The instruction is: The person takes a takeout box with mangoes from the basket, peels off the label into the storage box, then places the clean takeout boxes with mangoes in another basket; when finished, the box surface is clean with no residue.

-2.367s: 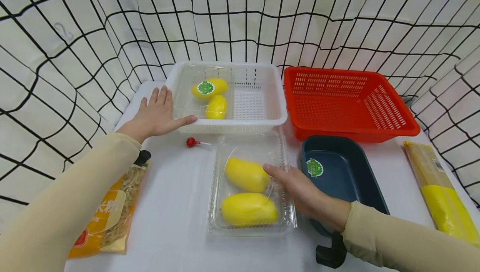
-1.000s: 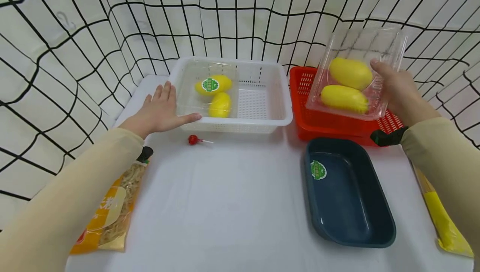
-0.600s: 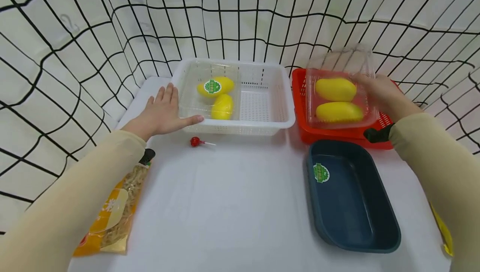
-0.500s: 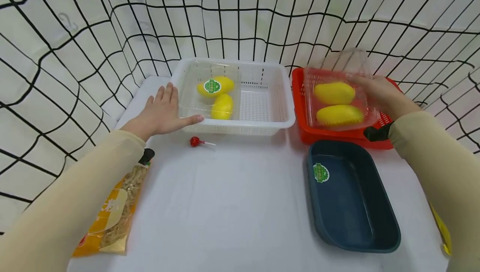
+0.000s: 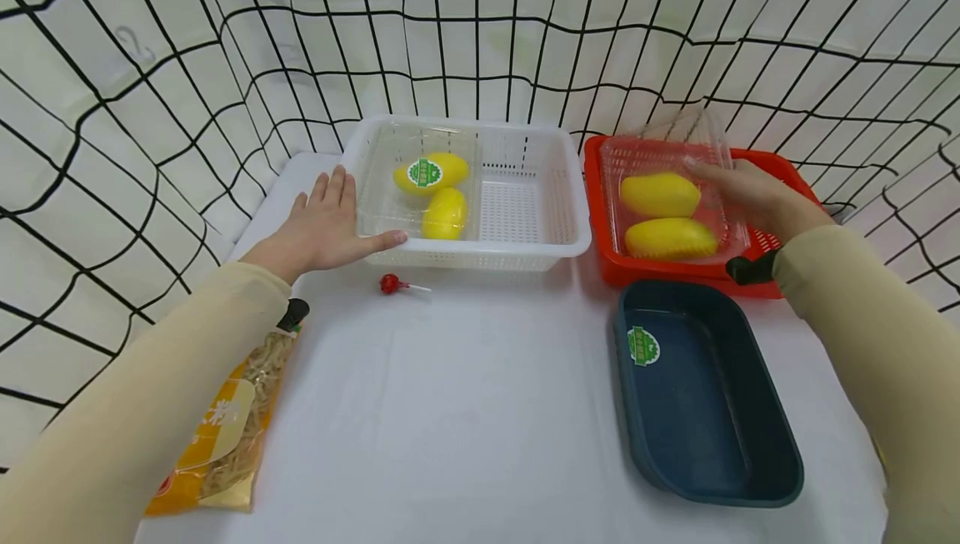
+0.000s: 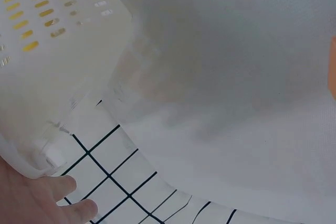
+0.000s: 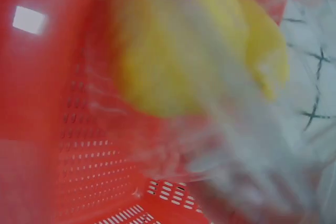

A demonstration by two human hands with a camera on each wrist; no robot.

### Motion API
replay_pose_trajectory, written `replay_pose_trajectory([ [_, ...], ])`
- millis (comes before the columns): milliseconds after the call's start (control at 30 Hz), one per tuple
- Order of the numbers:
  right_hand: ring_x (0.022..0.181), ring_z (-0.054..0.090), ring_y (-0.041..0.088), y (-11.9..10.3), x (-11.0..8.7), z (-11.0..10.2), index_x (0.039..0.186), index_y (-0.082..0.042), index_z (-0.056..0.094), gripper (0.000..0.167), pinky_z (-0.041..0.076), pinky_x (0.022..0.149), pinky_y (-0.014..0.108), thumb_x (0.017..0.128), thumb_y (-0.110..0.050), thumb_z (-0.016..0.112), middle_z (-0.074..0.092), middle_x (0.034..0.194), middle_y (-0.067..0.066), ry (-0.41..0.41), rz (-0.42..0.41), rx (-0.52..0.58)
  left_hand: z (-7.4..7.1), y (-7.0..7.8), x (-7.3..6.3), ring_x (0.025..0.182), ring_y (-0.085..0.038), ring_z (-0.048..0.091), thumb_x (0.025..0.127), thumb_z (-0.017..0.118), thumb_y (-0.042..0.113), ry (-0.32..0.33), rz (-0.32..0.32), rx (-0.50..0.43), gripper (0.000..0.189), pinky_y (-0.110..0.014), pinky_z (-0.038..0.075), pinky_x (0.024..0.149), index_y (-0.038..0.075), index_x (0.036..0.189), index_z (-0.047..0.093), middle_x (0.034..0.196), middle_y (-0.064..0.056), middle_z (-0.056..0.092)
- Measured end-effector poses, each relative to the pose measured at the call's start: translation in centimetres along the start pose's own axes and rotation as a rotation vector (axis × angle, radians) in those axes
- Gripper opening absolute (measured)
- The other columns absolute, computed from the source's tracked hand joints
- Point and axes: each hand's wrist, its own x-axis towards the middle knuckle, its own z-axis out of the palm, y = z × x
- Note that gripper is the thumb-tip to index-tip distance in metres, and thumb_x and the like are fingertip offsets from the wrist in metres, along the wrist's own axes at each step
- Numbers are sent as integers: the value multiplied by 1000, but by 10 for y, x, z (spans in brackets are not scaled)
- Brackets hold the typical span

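One box (image 5: pixel 712 209), probably light, flexible, best held at its side, where right hand (image 5: pixel 753 196) grips; left hand (image 5: pixel 318 226) spreads against white basket (image 5: pixel 517 253).

A white table (image 5: pixel 465 419) is bordered at the back and both sides by a black wire grid (image 5: pixel 477 21). Behind it shows a whitish wall (image 5: pixel 459 48), faintly blotched, with a pale grey mark (image 5: pixel 135 42) toward the left. The light is bright and fairly even.
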Motion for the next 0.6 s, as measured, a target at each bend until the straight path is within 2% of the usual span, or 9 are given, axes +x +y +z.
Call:
replay_pose_trajectory([
  [133,100,71,6,9,-8,7,154,-25,24,67,61,85,26,101,-57,49,63,116,-16,27,-45,40,0,0,0,153,-56,-9,86,35,90,-5,3,-9,134,-75,6,120,-13,155,-14,165,-32,-20],
  [200,104,69,6,15,-13,11,158,-26,21,70,60,86,24,102,-55,50,60,122,-16,46,-61,48,-2,0,-1,153,-56,-9,86,35,90,-6,5,-12,134,-75,5,120,-13,155,-15,164,-32,-21],
  [300,122,56,13,22,-18,17,163,-26,14,78,56,92,21,101,-59,49,50,137,-9,82,-77,22,-3,-1,-1,153,-56,-10,86,35,90,-3,5,-15,134,-75,4,120,-13,155,-15,164,-32,-22],
  [433,139,34,30,27,-22,26,166,-25,9,92,46,104,31,95,-69,48,32,156,7,166,-70,-12,-3,-1,-1,153,-57,-9,86,36,90,1,3,-19,134,-74,5,120,-12,155,-15,164,-32,-22],
  [500,138,35,30,27,-24,29,166,-26,10,95,47,103,31,92,-73,48,31,158,9,206,-62,6,-2,-1,-1,153,-56,-9,86,37,90,0,2,-26,134,-74,5,120,-12,155,-15,164,-32,-22],
  [600,125,49,20,24,-27,28,165,-28,15,93,54,93,22,91,-72,51,44,147,1,223,-56,119,-1,-1,-1,153,-56,-9,86,38,89,-1,4,-31,134,-74,5,120,-12,156,-14,165,-32,-22],
])
